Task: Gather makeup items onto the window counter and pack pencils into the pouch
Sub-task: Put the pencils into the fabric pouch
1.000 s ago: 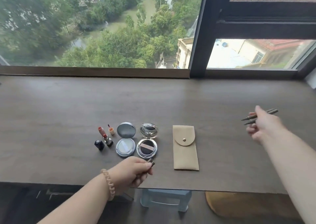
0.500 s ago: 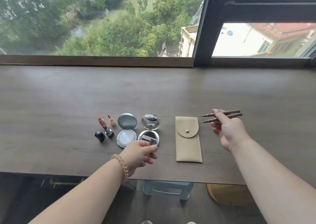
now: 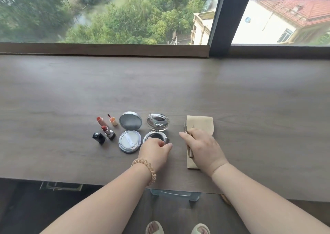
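Observation:
A beige pouch lies flat on the wooden window counter. My right hand rests on the pouch, shut on brown pencils that point away from me along its left edge. My left hand pinches a small brown piece beside the open clear compact. To the left stand an open cushion compact, two lipsticks, a small lip tint and a black cap. The pouch's lower half is hidden under my hand.
A raised sill and a dark window post bound the far side of the counter. The counter's front edge runs below my wrists. A pale stool and my slippered feet are under it.
My right hand has swung left and down with the pencils onto the pouch. My left hand has moved forward to the clear compact. The view has tilted downward.

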Demonstrator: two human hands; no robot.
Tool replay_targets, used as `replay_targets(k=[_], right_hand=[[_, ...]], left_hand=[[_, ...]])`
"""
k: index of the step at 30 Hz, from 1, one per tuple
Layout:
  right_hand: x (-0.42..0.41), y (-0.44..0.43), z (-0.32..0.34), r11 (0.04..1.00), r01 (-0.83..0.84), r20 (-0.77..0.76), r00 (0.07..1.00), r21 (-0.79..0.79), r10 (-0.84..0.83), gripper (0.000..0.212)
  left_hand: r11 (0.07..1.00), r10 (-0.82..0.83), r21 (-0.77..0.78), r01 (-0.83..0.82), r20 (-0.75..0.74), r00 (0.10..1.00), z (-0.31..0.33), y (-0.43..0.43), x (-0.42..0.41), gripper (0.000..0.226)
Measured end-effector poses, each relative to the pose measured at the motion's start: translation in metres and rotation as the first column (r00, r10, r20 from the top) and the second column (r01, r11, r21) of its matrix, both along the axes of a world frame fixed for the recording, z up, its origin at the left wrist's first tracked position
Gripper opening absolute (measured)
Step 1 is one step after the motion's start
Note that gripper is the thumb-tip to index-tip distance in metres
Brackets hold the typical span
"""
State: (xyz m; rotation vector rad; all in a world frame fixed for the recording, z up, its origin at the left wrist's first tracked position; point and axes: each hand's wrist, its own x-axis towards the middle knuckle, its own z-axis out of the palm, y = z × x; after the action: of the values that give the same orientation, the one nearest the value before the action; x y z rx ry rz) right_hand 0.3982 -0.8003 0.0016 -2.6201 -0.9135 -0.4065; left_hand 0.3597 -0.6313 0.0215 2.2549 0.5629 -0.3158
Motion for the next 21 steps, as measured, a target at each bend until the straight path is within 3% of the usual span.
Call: replay_targets(k=[5,13,21], right_hand=[[-0.008,0.023,-0.024,0.983,0.022,-0.013,1.000,-0.183,-0.025,0.053],[-0.014,0.007,-0.030,0.960,0.126,-0.051,0.988,-0.248,-0.143,0.052],[-0.013,0.002,-0.026,0.936,0.130,0.011,0.991,-0.328,-0.134,0.050]], left_hand=[[1.000,0.030,-0.010,-0.029,0.046,0.999,-0.003,-0.001,-0.004,0.044],[0.997,0.062,-0.054,-0.060,0.033,0.998,-0.005,-0.005,-0.009,0.039],[0.994,0.007,0.106,0.000,-0.064,0.998,0.000,-0.024,0.008,0.031]])
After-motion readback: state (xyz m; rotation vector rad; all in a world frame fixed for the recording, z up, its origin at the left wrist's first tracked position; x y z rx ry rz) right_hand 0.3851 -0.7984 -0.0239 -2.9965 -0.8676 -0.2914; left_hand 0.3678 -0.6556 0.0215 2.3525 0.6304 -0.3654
